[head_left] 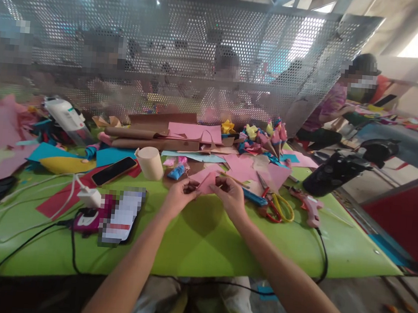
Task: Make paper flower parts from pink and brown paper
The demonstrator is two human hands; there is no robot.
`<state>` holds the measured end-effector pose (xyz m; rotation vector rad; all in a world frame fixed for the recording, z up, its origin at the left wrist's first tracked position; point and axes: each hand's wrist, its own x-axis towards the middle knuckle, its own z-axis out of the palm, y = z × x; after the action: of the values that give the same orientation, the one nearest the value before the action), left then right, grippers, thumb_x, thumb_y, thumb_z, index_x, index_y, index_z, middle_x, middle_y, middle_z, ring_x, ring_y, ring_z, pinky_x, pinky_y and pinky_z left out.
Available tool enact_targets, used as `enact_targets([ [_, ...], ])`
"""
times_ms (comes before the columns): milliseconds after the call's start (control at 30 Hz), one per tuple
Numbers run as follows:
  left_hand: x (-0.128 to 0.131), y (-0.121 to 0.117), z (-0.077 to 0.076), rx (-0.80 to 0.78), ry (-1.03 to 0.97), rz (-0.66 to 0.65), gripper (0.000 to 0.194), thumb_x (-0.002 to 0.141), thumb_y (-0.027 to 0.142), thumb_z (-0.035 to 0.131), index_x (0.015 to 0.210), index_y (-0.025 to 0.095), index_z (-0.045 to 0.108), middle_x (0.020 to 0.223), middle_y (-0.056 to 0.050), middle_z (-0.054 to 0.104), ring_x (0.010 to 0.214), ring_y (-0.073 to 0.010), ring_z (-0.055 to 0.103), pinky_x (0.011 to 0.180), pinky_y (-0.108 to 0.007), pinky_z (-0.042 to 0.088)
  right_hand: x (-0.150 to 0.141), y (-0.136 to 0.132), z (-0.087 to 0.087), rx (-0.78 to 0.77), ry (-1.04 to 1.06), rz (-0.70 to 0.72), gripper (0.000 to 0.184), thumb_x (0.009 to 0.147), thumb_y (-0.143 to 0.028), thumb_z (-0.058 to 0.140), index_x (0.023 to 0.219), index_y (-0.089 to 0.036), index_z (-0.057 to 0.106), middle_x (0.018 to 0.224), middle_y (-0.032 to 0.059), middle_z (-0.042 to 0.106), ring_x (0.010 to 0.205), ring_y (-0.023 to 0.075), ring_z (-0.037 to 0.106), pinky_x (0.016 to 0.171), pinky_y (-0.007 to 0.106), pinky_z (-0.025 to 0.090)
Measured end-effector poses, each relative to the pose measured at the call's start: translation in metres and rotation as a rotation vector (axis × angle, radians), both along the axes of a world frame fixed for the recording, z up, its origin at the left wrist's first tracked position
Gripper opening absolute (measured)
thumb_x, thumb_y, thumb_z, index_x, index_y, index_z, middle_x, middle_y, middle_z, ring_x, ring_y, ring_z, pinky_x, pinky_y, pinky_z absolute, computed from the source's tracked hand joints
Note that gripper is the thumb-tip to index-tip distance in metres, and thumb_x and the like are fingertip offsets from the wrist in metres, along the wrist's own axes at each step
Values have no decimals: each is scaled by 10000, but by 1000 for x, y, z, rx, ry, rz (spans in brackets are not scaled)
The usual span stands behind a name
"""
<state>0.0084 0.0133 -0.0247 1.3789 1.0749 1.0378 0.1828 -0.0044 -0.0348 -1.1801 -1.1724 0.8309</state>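
Note:
A small folded piece of pink paper (207, 182) is held up between my two hands over the green table. My left hand (181, 196) pinches its left side, fingers curled. On the other side, my right hand (230, 193) is closed on the paper's right edge. Just beyond lie pink paper sheets (242, 166) and a small blue packet (176, 172). Right of my right hand are red-handled scissors (272, 210), yellow-handled scissors (285, 208) and a blue cutter-like tool (254, 196).
A pink glue gun (311, 208) with a black cord and a black tumbler (332, 176) stand right. Left are a cream roll (150, 163), two phones, and a purple power adapter (90, 220) with cables. Behind rises a perforated metal screen (189, 39); a person (329, 103) sits beyond, right.

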Motion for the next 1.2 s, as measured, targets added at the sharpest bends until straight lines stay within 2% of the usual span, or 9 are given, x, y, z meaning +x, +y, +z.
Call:
enact_targets([
  [167,-13,1,7,60,181,121,254,725,408,708,842,184,681,738,-43,691,638,-181,624,594,-296,496,2,3,1,-3,105,17,232,673,-398,707,705,-211,574,614,-42,528,534,116,460,496,244,379],
  [300,-26,2,19,414,569,379,103,762,296,672,797,212,719,852,-94,707,888,-271,639,862,-408,480,2,4,6,-17,192,48,250,656,-402,713,713,-217,554,614,-52,504,510,104,452,465,234,398],
  [400,-22,0,24,575,550,328,167,800,334,646,875,219,741,999,-109,711,1046,-290,606,987,-426,418,-1,3,7,-43,153,117,239,644,-384,715,708,-215,559,579,-56,507,493,107,453,453,234,393],
  [567,1,-7,19,318,258,13,331,808,474,628,981,212,733,998,-67,736,900,-223,650,764,-297,495,-11,0,4,-15,31,239,221,670,-395,703,697,-212,583,575,-52,536,492,109,477,468,231,397],
  [700,2,-3,12,209,113,71,359,716,523,704,830,182,720,765,-19,703,716,-171,608,659,-252,459,5,-1,19,53,-221,209,171,793,-376,627,852,-222,673,673,-18,645,561,141,576,565,257,455],
  [800,-4,1,11,123,-31,159,398,648,553,746,800,188,700,727,2,674,688,-154,586,644,-243,445,43,-12,42,63,-546,-2,200,873,-300,563,1016,-259,697,846,13,730,723,188,652,687,294,475],
  [933,-3,-1,18,50,-168,186,436,586,569,775,791,194,688,728,1,678,674,-153,587,625,-249,448,103,-40,56,-347,-1176,-260,264,923,-273,503,1126,-285,671,1140,58,714,968,249,663,771,320,462],
  [1033,1,-4,23,45,-198,169,423,571,560,785,755,194,685,684,3,667,645,-149,578,586,-246,433,125,-58,48,-498,-1277,-305,273,892,-256,550,1124,-177,669,1090,165,709,983,308,666,752,346,454],
  [1200,1,-6,22,20,-279,137,395,569,512,806,749,179,692,682,11,667,612,-115,552,567,-225,411,123,-58,36,-553,-1338,-299,455,806,-290,660,1232,-148,589,1097,173,700,989,305,668,740,327,447],
])
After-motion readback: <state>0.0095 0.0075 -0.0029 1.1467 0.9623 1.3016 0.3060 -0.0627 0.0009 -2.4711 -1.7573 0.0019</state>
